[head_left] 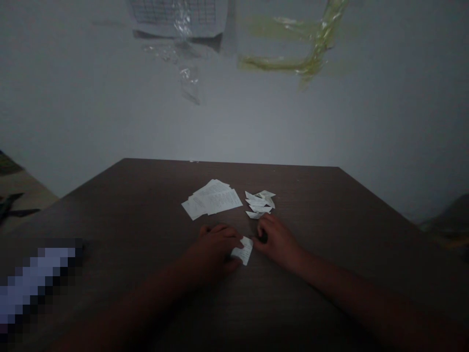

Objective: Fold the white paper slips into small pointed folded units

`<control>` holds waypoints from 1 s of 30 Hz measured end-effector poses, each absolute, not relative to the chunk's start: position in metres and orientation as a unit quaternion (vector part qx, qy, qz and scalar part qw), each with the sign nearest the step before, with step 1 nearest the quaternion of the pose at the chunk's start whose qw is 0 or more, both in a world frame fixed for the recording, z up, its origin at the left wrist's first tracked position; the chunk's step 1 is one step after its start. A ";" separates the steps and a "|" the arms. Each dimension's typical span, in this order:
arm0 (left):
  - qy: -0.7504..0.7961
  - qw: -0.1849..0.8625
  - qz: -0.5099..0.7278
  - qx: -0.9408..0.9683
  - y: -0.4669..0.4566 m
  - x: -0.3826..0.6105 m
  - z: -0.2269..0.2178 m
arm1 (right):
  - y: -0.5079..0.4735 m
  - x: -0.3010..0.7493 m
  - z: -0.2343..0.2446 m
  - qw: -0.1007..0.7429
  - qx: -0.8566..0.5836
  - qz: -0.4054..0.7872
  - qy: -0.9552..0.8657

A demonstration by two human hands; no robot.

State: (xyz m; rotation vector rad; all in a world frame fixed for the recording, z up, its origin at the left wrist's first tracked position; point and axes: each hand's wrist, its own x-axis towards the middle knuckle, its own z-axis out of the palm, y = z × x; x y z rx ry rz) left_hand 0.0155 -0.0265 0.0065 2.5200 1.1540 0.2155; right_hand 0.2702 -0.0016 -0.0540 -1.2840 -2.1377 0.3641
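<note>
A small piece of printed paper lies on the table between my hands. My left hand keeps hold of it, thumb at the near edge and fingers over its left side. At the paper's right edge is the thumb of my right hand, whose fingers are curled in; whether anything is between them is hidden. Just beyond the right hand sits a loose pile of folded paper pieces. Farther left, flat printed paper slips overlap in a fanned stack.
The dark wood-grain table meets a pale wall at its far edge. Yellow tape and clear tape cling to the wall. A pixelated, bluish flat object rests at the table's left.
</note>
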 end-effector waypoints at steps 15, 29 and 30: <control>0.330 0.087 0.031 0.939 -0.013 0.003 -0.009 | -0.023 0.270 -0.036 0.231 -0.322 0.164 -0.903; 0.359 0.139 0.124 0.914 -0.022 0.020 -0.017 | -0.027 0.275 -0.048 0.316 -0.250 0.042 -0.914; 0.351 0.140 0.120 0.918 -0.022 0.020 -0.016 | -0.027 0.276 -0.046 0.315 -0.241 0.040 -0.917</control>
